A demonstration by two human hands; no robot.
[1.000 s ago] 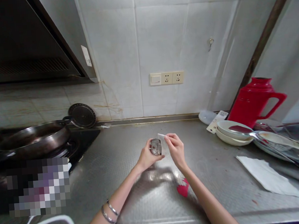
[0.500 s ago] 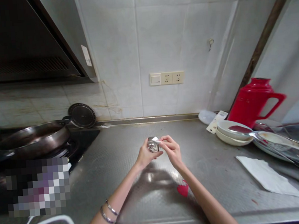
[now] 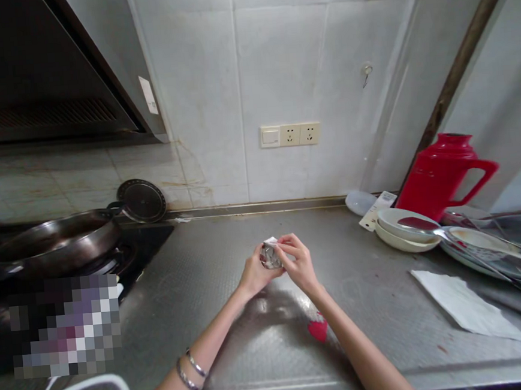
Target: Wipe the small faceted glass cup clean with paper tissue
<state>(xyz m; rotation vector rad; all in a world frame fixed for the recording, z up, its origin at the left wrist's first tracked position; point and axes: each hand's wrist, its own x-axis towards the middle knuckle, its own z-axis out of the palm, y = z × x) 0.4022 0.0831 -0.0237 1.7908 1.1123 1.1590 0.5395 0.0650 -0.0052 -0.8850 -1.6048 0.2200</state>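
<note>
A small shiny glass-like object is held above the middle of the steel counter, its exact kind too small to tell. My left hand wraps round its left side and underside. My right hand pinches a small white piece, perhaps paper or cloth, against the object's upper edge. Below the hands, a red scrap lies on the counter beside my right forearm.
At the left, a pan sits on the black stove. To the right are a red jug, stacked bowls, plates with utensils and a white napkin. A steel counter spans the middle.
The shiny object has shifted slightly right and turned in my left hand. The white piece has moved from across its front to its top edge, with my right fingers following.
</note>
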